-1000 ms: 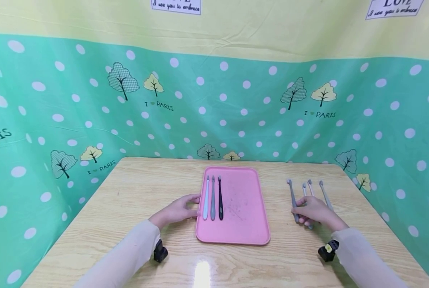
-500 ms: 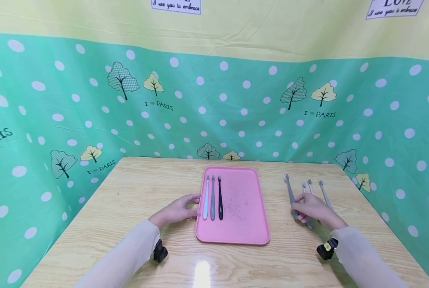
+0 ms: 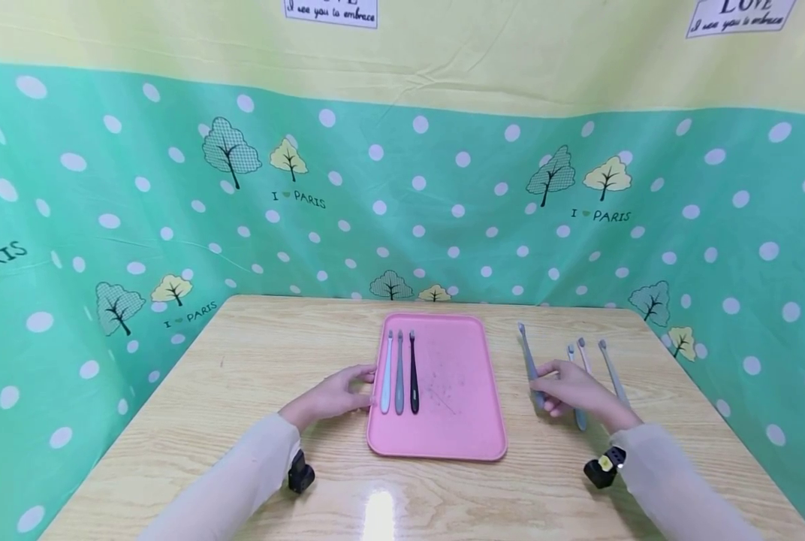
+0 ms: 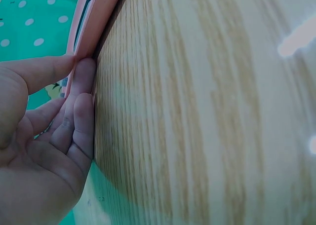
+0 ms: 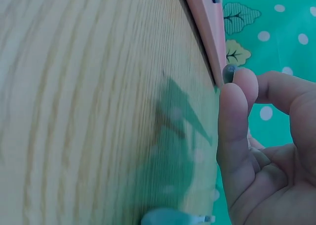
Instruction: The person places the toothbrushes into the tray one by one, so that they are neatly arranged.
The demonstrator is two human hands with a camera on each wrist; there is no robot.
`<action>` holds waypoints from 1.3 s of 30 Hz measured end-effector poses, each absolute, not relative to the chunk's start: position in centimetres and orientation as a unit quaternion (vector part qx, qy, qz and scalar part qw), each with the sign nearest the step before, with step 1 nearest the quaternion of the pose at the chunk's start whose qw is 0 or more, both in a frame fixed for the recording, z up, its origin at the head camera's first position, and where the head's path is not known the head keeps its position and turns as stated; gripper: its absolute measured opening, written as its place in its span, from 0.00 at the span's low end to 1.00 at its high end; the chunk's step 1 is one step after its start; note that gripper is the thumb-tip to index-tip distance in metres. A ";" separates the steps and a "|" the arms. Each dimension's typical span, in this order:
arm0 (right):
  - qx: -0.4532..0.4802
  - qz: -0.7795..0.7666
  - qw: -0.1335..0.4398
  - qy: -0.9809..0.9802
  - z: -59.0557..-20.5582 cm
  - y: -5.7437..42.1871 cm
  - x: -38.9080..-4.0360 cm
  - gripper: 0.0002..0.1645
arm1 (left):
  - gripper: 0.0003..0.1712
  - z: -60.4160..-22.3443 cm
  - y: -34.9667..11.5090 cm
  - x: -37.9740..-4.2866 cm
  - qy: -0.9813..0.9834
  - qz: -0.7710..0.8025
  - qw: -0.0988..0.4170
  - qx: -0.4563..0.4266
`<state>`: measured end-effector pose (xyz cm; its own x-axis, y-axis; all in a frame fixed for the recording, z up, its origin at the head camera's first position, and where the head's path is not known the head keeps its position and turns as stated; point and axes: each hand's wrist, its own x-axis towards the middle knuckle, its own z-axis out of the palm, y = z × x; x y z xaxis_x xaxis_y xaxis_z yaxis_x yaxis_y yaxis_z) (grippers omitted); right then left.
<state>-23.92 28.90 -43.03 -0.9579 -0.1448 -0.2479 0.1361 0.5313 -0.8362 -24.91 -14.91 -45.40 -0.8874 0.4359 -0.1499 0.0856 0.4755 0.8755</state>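
My right hand (image 3: 571, 387) pinches a grey toothbrush (image 3: 527, 349) near its handle end, with the head pointing away; in the right wrist view, the rounded handle end (image 5: 229, 73) pokes out past the fingertips. Beside that hand lie a light blue toothbrush (image 3: 581, 419), a pale pinkish one (image 3: 583, 353) and another grey one (image 3: 612, 370), partly covered by the hand. On the left, my left hand (image 3: 331, 392) touches the side of the pink tray (image 3: 456, 443) with thumb and relaxed fingers. Along the tray's left side lie a light blue toothbrush (image 3: 387, 376), a grey toothbrush (image 3: 399, 376) and a black toothbrush (image 3: 413, 376), parallel, heads away.
Everything stands on a light wood-grain table (image 3: 254, 338). A green and yellow patterned curtain (image 3: 416, 210) hangs behind it and along both sides. Bare tabletop lies between the tray and my right hand.
My right hand has lifted the grey toothbrush slightly and carried it left, away from the other brushes and toward the tray. The left hand and the tray have stayed put.
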 end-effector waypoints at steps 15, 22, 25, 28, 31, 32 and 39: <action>-0.044 -0.532 0.178 0.827 -43.0 25.8 -24.4 0.31 | 0.41 -45.4 -14.8 -24.9 0.842 0.487 0.176 0.149; -0.056 -0.547 0.198 0.811 -43.1 23.7 -24.7 0.31 | 0.41 -45.4 -14.8 -24.8 0.841 0.489 0.176 0.148; -0.062 -0.551 0.205 0.807 -43.2 22.9 -24.8 0.32 | 0.41 -45.4 -14.8 -24.8 0.841 0.491 0.175 0.149; -0.062 -0.557 0.210 0.801 -43.4 22.3 -25.0 0.31 | 0.41 -45.5 -14.8 -24.8 0.840 0.491 0.176 0.149; -0.068 -0.559 0.214 0.798 -43.5 21.7 -25.1 0.30 | 0.41 -45.5 -14.8 -24.8 0.840 0.492 0.177 0.148; -0.071 -0.559 0.215 0.798 -43.6 21.5 -25.1 0.29 | 0.41 -45.5 -14.8 -24.9 0.840 0.491 0.177 0.147; -0.094 -0.555 0.213 0.799 -44.0 20.1 -25.2 0.26 | 0.41 -45.5 -14.8 -24.8 0.839 0.492 0.177 0.153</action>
<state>-25.20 20.13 -43.99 -0.8920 -0.3860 -0.2353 0.0859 0.3663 -0.9265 -24.84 -14.83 -45.48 -0.8903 0.4309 -0.1472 0.0817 0.4692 0.8793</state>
